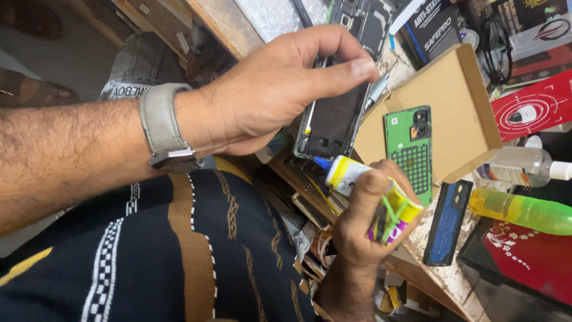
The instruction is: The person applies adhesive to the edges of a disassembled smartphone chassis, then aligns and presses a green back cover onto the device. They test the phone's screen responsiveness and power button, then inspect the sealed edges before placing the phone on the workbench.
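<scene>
My left hand [280, 89], with a grey watch strap on the wrist, grips an opened dark phone body [333, 122] by its edges and holds it tilted above the bench edge. My right hand [369, 220] is closed around a small glue tube [351, 176] with a yellow and white body. Its blue nozzle touches the lower rim of the phone body. A green rubber band is wrapped around the tube's far end by my fingers.
A green phone back cover [410, 149] lies on a tan cardboard box [459, 113]. A blue phone case [448, 223], a yellow-green bottle [524, 211], a clear bottle [521, 164] and red packaging [536, 107] crowd the worn bench to the right.
</scene>
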